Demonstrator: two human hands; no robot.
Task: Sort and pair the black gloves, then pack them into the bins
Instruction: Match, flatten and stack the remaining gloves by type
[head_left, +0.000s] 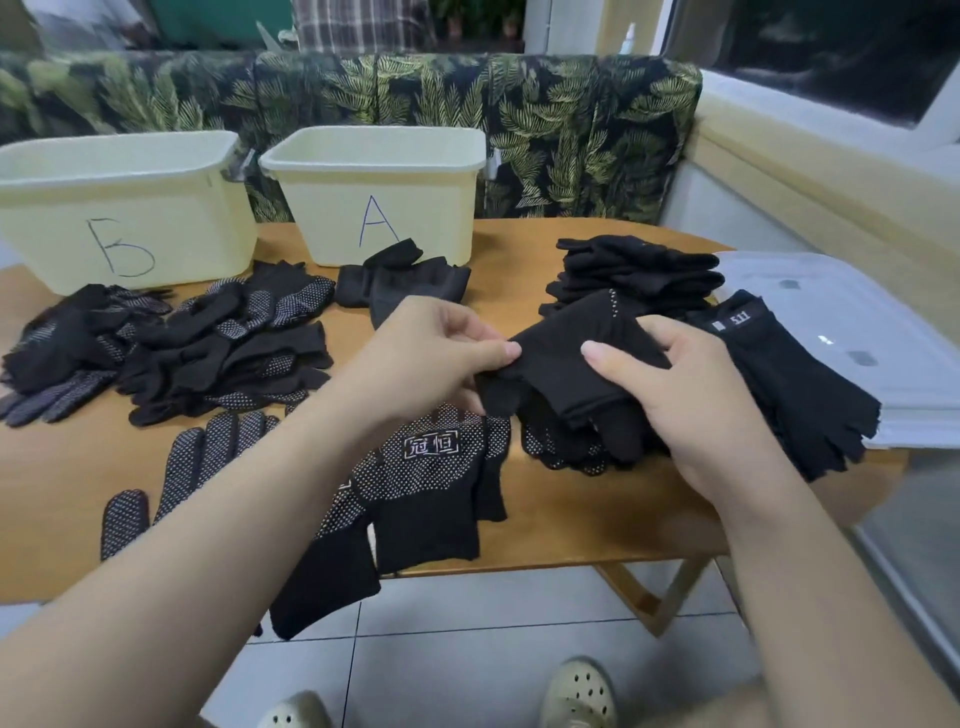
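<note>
Above the table's middle I hold a black glove (566, 358) with both hands. My left hand (431, 358) pinches its left edge between thumb and fingers. My right hand (696, 405) grips its right side, thumb on top. A dotted glove pair with a white logo (431, 467) lies under my left arm. A messy pile of dotted gloves (197, 343) covers the left of the table. Fingerless gloves (405, 283) lie before bin A (374, 192). Bin B (119, 202) stands at the far left. A neat stack of plain gloves (634, 273) lies at the right.
Fingerless gloves with a 511 label (795, 374) lie by my right hand on the wooden table (571, 519). Clear plastic lids (862, 332) lie at the table's right end. A leaf-patterned sofa (571, 130) stands behind. My feet in pale clogs (576, 693) rest on the tiled floor.
</note>
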